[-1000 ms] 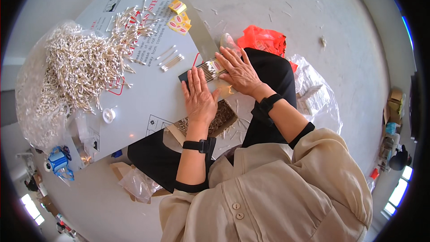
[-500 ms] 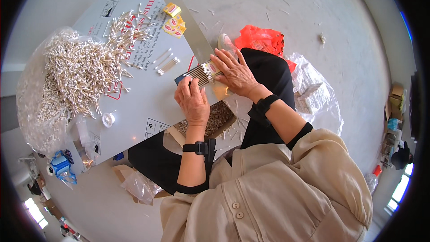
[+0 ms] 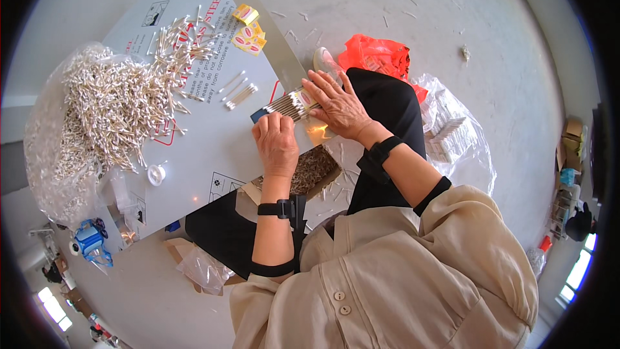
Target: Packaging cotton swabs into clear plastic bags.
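Observation:
A row of cotton swabs (image 3: 288,105) lies side by side on a dark blue strip (image 3: 258,116) at the table's right edge. A yellow-and-white label (image 3: 306,97) shows at the row's right end. My right hand (image 3: 342,106) rests over that end, fingers stretched out and pressing down. My left hand (image 3: 278,145) is closed at the row's near edge, fingers curled under; whatever they pinch is hidden. Just left of the row lie a small bundle of swabs (image 3: 241,97) and a few loose swabs (image 3: 232,84).
A large heap of swabs (image 3: 110,103) spills from a clear bag on the film-covered metal table (image 3: 194,174). Yellow labels (image 3: 249,37) lie at its far edge. Below stands a carton of swabs (image 3: 316,171). A red bag (image 3: 374,57) and clear bag with white packs (image 3: 452,132) are at right.
My left hand's fingers have curled in tighter against the near edge of the swab row. The right hand has stayed where it was.

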A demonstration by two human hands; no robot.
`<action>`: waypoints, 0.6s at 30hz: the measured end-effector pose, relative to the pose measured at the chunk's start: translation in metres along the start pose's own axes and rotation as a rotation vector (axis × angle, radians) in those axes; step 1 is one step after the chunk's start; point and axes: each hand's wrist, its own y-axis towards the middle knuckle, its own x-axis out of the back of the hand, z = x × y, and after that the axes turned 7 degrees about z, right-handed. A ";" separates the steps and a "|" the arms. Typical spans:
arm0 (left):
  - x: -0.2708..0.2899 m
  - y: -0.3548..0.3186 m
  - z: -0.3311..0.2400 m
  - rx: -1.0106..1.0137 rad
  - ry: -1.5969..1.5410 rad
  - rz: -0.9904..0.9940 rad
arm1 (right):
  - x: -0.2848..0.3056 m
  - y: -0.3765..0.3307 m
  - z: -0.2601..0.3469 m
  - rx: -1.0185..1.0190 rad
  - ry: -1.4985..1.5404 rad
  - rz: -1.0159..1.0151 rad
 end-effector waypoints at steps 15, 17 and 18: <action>-0.001 0.013 -0.005 -0.080 0.038 0.077 | 0.002 0.000 0.000 0.003 0.020 0.003; -0.007 0.011 -0.004 -0.051 -0.036 0.083 | 0.002 0.000 0.000 0.001 0.024 0.006; -0.012 0.009 -0.004 0.044 -0.219 -0.084 | 0.000 0.001 0.000 -0.072 0.076 -0.112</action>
